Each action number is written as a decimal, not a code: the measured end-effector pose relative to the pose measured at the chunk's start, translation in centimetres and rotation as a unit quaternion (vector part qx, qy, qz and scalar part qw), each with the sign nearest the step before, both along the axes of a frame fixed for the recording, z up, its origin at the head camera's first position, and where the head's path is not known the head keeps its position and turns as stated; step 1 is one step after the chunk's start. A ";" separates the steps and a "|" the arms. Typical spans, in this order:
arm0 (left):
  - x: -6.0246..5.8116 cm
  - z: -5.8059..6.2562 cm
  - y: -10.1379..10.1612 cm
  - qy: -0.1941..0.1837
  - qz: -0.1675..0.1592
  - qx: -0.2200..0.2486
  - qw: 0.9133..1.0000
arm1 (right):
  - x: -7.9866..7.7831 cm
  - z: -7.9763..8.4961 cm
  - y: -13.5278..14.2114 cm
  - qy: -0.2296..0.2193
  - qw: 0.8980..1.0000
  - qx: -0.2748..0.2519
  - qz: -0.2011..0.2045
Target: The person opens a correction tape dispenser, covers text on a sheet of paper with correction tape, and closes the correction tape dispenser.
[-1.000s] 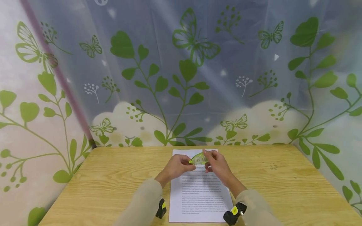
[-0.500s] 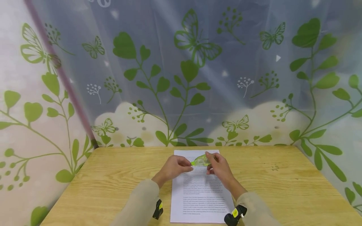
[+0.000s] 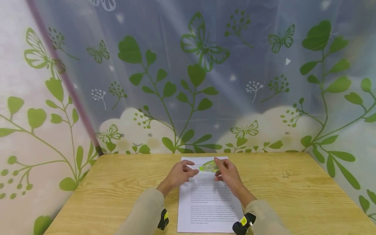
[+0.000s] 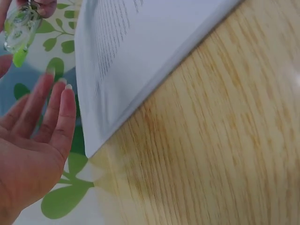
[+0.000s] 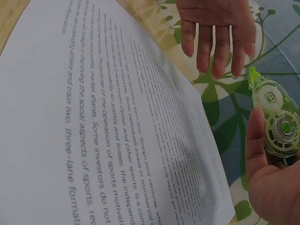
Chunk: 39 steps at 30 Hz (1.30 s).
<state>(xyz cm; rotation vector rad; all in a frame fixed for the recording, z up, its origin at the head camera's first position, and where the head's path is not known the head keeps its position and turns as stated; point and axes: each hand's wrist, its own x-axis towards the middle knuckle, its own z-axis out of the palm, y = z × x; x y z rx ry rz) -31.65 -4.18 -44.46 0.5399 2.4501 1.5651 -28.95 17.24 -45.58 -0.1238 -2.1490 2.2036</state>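
Observation:
A clear green correction tape (image 3: 209, 166) is held over the paper by my right hand (image 3: 227, 172), its bright green tip pointing left. In the right wrist view, the two reels of the correction tape (image 5: 276, 115) show through the casing, and the thumb of the right hand (image 5: 276, 190) lies along it. My left hand (image 3: 178, 173) is just left of the tip, apart from it, holding nothing. The fingers of the left hand (image 4: 35, 152) are spread and nearly straight in the left wrist view. Below both hands lies a printed sheet stack (image 3: 210, 209).
The paper lies upright on a light wooden table (image 3: 123, 195), reaching close to its back edge. Behind stands a curtain (image 3: 164, 65) printed with green leaves and butterflies. Black wrist cameras (image 3: 244, 223) are strapped at both sleeves.
The left thumb and fingers, earlier close at the green tip, have opened and drawn back left. The right hand keeps hold of the correction tape, nearly in place. The head view shifted slightly.

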 end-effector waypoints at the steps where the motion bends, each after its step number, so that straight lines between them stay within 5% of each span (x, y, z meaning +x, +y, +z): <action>1: 0.0 0.0 0.1 -0.007 0.006 0.012 1.000 | 0.0 0.0 0.0 0.000 1.000 0.003 -0.001; 10: 0.0 0.1 0.4 -0.014 0.023 0.035 0.999 | 0.0 0.0 -0.3 -0.001 1.000 0.018 -0.005; 17: 0.4 -0.1 0.7 -0.079 0.048 0.087 0.992 | 0.1 0.2 -0.9 -0.001 1.000 0.002 -0.016; 29: 1.8 0.3 3.4 -0.174 0.115 0.149 0.967 | 0.0 0.1 -1.8 0.007 1.000 -0.014 -0.020; 39: 2.5 0.5 4.3 -0.226 0.187 0.218 0.931 | 0.2 0.3 -2.3 0.006 1.000 0.001 -0.008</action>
